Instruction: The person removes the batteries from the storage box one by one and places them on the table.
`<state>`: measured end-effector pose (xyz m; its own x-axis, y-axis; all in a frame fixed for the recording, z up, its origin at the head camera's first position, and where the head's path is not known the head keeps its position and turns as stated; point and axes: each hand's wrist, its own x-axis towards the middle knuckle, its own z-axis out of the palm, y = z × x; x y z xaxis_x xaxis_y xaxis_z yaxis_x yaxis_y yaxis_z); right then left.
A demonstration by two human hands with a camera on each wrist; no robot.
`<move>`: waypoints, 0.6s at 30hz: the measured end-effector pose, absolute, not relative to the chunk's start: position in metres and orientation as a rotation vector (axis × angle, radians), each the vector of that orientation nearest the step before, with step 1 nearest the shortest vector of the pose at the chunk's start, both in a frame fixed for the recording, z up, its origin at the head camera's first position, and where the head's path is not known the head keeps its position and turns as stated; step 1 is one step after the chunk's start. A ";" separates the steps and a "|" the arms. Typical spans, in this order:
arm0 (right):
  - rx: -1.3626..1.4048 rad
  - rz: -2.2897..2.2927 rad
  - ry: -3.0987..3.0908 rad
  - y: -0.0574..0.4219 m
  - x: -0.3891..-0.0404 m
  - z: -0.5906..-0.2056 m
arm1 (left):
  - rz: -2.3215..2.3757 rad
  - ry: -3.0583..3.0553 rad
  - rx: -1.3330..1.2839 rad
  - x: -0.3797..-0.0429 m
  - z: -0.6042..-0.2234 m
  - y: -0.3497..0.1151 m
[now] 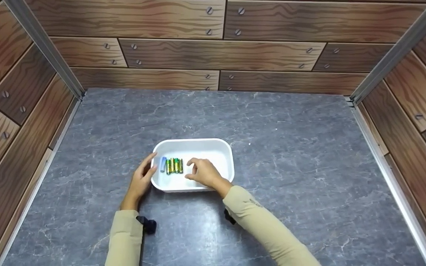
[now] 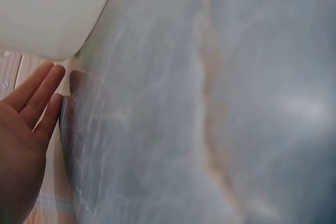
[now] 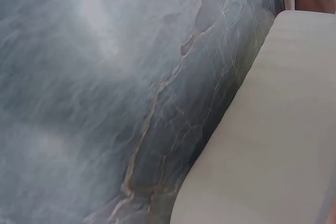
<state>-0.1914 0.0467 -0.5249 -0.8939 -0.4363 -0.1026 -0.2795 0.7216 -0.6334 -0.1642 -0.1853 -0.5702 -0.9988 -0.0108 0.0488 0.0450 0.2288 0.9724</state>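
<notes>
A white plastic tub (image 1: pixel 205 147) stands on the grey marbled surface. Inside it, towards its left end, several green and gold batteries (image 1: pixel 172 166) lie side by side in a row, with a blue cylindrical piece (image 1: pixel 163 164) at the row's left end. My left hand (image 1: pixel 141 179) is at the tub's left wall, its fingertips at the rim; the left wrist view shows its fingers nearly straight. Over the tub's interior, just right of the batteries, my right hand (image 1: pixel 204 173) has thumb and index finger spread apart, with nothing visible between them.
Wood-patterned panels (image 1: pixel 220 53) enclose the surface at the back and both sides, with grey metal posts (image 1: pixel 46 48) in the corners. Dark wrist cameras (image 1: pixel 148 224) sit at both sleeves. Two tiny white specks lie right of the tub.
</notes>
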 end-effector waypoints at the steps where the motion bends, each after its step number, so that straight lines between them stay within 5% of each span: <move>1: -0.557 -0.934 2.685 0.045 -0.193 -0.526 | -1.941 -2.418 -0.033 -0.166 -0.575 -0.186; 18: -0.433 -0.898 2.667 0.030 -0.207 -0.542 | -1.958 -2.426 -0.048 -0.174 -0.583 -0.187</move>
<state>-0.2072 0.0300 -0.5423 -0.9116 -0.3704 -0.1780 -0.1875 0.7602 -0.6220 -0.1745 -0.1869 -0.5833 -0.9992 0.0089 0.0383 0.0394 0.2110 0.9767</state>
